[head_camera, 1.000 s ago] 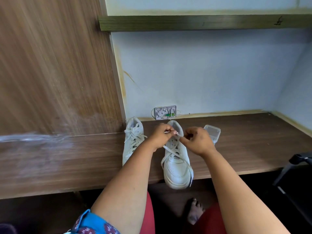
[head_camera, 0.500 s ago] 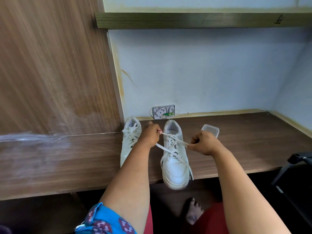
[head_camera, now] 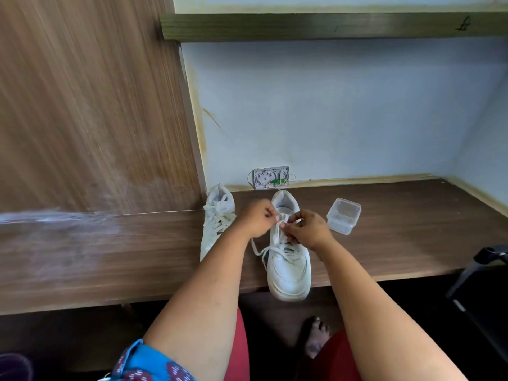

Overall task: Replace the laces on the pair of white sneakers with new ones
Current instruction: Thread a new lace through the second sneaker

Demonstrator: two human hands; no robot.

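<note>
Laced white sneaker [head_camera: 288, 268] overhangs the desk's [head_camera: 412, 243] front edge, toe outward; its twin [head_camera: 217, 224] lies alongside, lace [head_camera: 257, 250] trailing.

No lettering, brand, number or sign reads anywhere here. The dark scrawl on the wooden shelf [head_camera: 464, 24], high above and right of the right hand [head_camera: 309, 229], is just an illegible mark.

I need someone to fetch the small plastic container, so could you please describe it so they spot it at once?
Start at the dark wooden desk under the pale wall. Right of the sneaker being laced, beside the right hand, sits the clear plastic container. It is the only transparent, boxy thing there; the other items on the desk are white sneakers.
</note>
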